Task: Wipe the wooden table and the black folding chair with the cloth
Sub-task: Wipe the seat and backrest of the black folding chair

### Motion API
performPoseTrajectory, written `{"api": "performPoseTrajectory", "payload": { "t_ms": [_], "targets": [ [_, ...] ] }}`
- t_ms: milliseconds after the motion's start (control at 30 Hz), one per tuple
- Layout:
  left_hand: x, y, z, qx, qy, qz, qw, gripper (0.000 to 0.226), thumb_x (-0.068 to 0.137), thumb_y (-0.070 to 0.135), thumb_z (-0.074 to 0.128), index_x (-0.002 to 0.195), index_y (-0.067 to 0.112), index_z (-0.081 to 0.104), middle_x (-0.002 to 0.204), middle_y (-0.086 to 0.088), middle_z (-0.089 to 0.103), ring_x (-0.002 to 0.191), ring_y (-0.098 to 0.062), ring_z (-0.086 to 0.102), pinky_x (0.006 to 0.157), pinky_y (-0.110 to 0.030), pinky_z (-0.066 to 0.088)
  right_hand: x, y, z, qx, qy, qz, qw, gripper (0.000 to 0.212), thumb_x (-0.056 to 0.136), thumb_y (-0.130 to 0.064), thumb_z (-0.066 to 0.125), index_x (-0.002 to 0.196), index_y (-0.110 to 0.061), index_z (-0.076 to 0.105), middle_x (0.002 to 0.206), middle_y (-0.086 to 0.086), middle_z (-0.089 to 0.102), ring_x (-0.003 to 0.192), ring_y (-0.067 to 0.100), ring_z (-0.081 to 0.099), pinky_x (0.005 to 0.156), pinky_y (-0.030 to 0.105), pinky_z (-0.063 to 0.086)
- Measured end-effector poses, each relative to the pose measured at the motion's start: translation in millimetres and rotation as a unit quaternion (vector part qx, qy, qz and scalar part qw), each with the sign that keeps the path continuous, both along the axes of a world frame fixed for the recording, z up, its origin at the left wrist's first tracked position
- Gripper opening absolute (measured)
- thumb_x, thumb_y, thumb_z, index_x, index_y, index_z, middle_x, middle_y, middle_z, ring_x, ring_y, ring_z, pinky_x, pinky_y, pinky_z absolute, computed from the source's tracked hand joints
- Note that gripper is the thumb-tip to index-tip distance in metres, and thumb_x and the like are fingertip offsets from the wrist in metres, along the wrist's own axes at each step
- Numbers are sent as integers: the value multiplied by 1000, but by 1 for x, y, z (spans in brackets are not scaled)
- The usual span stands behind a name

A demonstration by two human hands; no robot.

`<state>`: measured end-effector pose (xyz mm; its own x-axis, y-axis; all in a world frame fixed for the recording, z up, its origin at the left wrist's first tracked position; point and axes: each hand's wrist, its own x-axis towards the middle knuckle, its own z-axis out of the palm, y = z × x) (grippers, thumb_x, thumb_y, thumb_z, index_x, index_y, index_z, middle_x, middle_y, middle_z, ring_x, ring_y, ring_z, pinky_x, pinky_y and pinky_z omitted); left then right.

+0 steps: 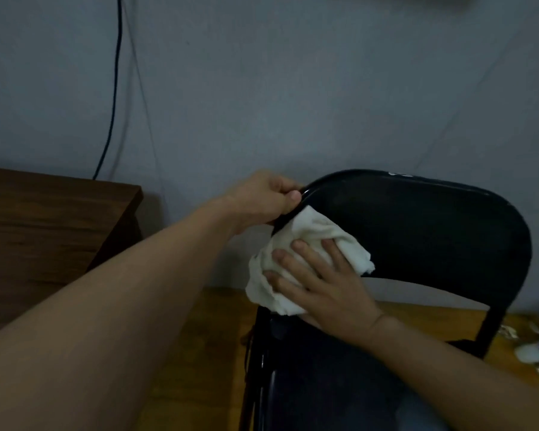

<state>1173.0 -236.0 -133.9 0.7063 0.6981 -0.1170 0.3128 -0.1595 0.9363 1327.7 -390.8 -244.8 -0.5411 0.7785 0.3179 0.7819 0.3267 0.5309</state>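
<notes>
**Fig. Wiping the chair back, near to far.**

- **Lower centre:** the dark seat (324,387) of the black chair (433,231), partly covered by your right forearm.
- **Centre:** your right hand (324,287) lies flat with its fingers spread on the bunched white cloth (311,234). It presses the cloth against the left part of the chair back. The open palm spreads pressure over a wide patch, which suits a rubbing stroke. Part of the cloth hangs loose past the chair's left edge.
- **Just above and left of the cloth:** your left hand (268,200) curls round the upper left corner of the chair's frame, thumb on the near face. This grip probably braces the chair, since a light folding frame would likely tip or slide away under the push of the wiping hand.
- **Left of the frame:** the dark wooden worktop (44,231), well apart from both hands and from the cloth. The chair looks like the step in hand.
- **Lower right:** small pale scraps (535,353) on the floor (199,337), too blurred to identify.
- **Farthest:** the grey wall (293,88), with a dark cable (116,88) hanging down at upper left.
</notes>
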Motion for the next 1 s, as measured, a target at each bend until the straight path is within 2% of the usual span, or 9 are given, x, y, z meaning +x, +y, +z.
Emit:
{"api": "performPoseTrajectory", "payload": {
  "t_ms": [100,200,267,333,500,667,800,900,1000],
  "targets": [
    [1,-5,1,-3,-9,2,1000,28,104,13,49,122,11,70,110,-14,73,101,-26,68,99,-49,53,25,11,43,37,49,-100,993,74,91,-49,58,154,-18,32,162,13,28,147,43,28,115,71,18],
    [1,-7,6,-1,7,2,1000,28,103,12,48,122,12,70,113,-16,72,110,-30,66,101,-48,52,50,23,94,50,132,-193,971,53,93,-41,48,139,-14,44,158,15,40,145,46,31,114,72,20],
    [1,-7,9,-2,14,0,1000,28,103,9,49,122,10,69,112,-18,71,110,-30,66,101,-47,52,46,38,120,72,211,-244,944,43,98,-45,45,127,-15,55,136,13,60,127,42,51,108,66,32],
    [1,-7,11,-4,18,3,1000,25,101,6,51,116,5,71,110,-22,71,109,-34,66,99,-48,53,23,55,130,64,221,-275,933,43,97,-52,42,115,-19,63,113,8,68,104,37,59,98,58,38],
    [1,-9,8,39,23,20,999,16,95,0,58,104,-1,70,102,-20,72,101,-35,68,94,-54,54,10,62,126,13,176,-194,965,46,97,-53,37,106,-19,67,102,5,67,95,32,59,90,53,40],
    [5,-14,12,58,18,-9,998,31,103,1,43,122,4,67,98,-20,71,90,-27,66,92,-47,53,89,31,142,47,243,-363,898,59,96,-54,25,93,-11,65,93,15,69,89,37,63,84,48,43],
    [6,-14,12,52,20,-11,998,33,103,1,42,126,6,66,104,-23,72,97,-30,69,92,-43,55,124,9,146,68,274,-408,868,47,97,-48,27,77,-14,54,77,6,60,80,34,60,84,47,42],
    [6,-10,13,66,37,-24,997,33,103,2,43,122,11,69,98,-16,73,89,-21,68,85,-34,56,107,17,143,89,299,-415,855,47,98,-46,28,79,-16,57,82,5,63,88,34,59,92,52,40],
    [7,-4,16,100,76,-45,991,32,101,3,46,117,15,71,88,-9,73,82,-18,67,79,-29,53,73,33,137,68,314,-390,863,52,98,-49,30,99,-15,68,102,9,70,102,38,58,100,57,37]
  ]
}}
